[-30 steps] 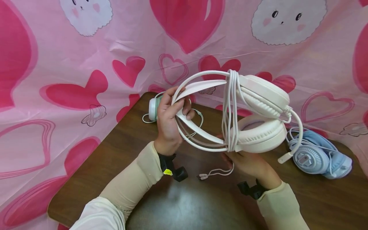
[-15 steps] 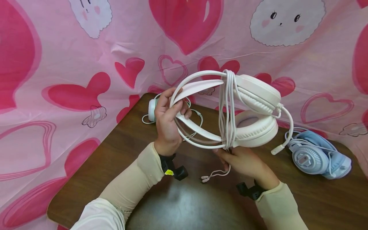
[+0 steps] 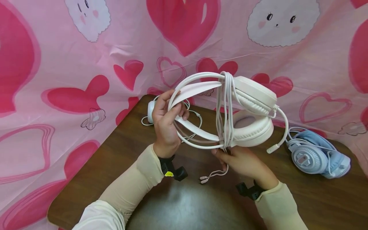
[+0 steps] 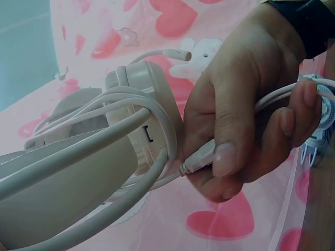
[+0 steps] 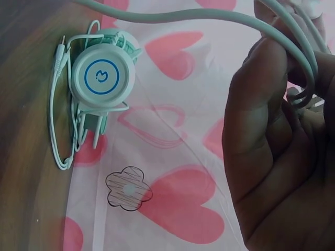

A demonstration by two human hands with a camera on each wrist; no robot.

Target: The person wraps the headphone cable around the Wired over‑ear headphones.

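A white headset [image 3: 256, 97] with a boom microphone is held above the table, ear cups to the right. Its cable [image 3: 225, 111] is wound in several turns around both sides of the band beside the cups. My left hand [image 3: 166, 124] grips the top of the headband, thumb on the near side. Below the windings, my right hand [image 3: 247, 163] pinches the cable; the left wrist view shows its thumb on a pale connector [image 4: 201, 158]. Two cable plugs [image 3: 204, 179] dangle under that hand. Part of the right hand's fingers is hidden in the head view.
On the brown table [image 3: 120, 166] a blue headset [image 3: 310, 156] with wound cable lies at the right. A white and green headset [image 5: 102, 77] with its cord lies at the back left, partly behind my left hand in the head view. A pink heart-patterned cloth [image 3: 120, 41] hangs behind.
The white headset has shifted somewhat left in the head view. My right hand has come up closer to the cable windings, its thumb now showing on the cable. The left hand keeps its grip.
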